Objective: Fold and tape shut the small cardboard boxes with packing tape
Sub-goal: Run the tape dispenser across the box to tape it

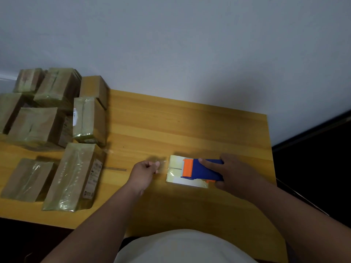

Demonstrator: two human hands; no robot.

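Observation:
A small pale cardboard box (175, 174) lies flat on the wooden table (190, 126), right of centre. A blue and orange tape dispenser (201, 168) rests on top of it. My right hand (233, 171) grips the dispenser, forefinger stretched along its blue body. Just left of the box, my left hand (145, 172) pinches the free end of clear packing tape (161, 167), which stretches from the dispenser past the box's left edge.
Several taped brown boxes (74, 177) are piled on the table's left side, from the front edge back to the wall. The table's right edge (271, 168) borders a dark floor. A grey wall stands behind.

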